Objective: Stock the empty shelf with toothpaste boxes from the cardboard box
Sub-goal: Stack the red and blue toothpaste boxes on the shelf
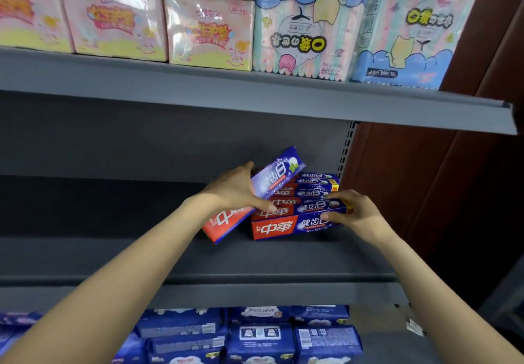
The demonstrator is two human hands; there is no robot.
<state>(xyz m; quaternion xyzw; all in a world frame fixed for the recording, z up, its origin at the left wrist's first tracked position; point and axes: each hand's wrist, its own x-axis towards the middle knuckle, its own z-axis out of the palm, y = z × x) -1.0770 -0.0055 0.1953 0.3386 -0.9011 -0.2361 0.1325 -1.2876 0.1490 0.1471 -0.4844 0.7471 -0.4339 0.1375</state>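
Note:
Several red-and-blue toothpaste boxes (pixel 297 226) lie in a row at the right end of the grey middle shelf (pixel 141 253), against the back right corner. My left hand (pixel 235 191) grips one more toothpaste box (pixel 272 179), held tilted with its blue end up and its red end low, just left of the row. My right hand (pixel 354 213) holds the right end of the front boxes, fingers curled over the top and thumb on the front. The cardboard box is out of view.
The upper shelf (pixel 255 91) juts out overhead with pink tissue packs (pixel 119 20) and pastel packs (pixel 309 23). Dark blue packs (pixel 255 335) fill the shelf below. A brown wall (pixel 425 179) bounds the right side. Bare grey shelf stretches left of the boxes.

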